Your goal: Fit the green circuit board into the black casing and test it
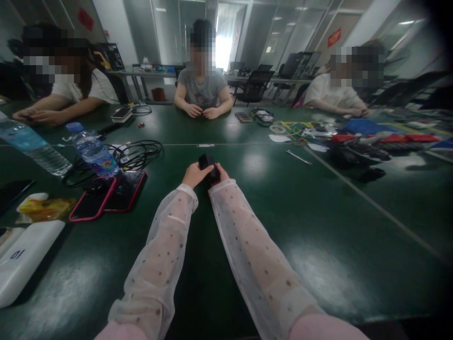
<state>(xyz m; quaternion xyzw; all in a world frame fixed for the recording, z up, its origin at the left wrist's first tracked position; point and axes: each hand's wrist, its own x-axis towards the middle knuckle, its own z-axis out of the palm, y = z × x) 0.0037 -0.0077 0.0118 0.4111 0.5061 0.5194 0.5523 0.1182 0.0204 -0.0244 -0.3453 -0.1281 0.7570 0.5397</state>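
Centrally in frame, the left hand [194, 174] and right hand [222, 173] are pinching a black object [209, 164] between their fingers.

Here are sheer white sleeves [161, 255], sprinkled with dark dots, ending in narrow cuffs [188, 192], pink cloth [323, 328] higher up!

Black object [208, 161], blocky, between left hand [194, 175] and right hand [222, 173]

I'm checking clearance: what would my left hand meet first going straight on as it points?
Most likely the black boxy object that your left hand is touching; exact depth there is unclear.
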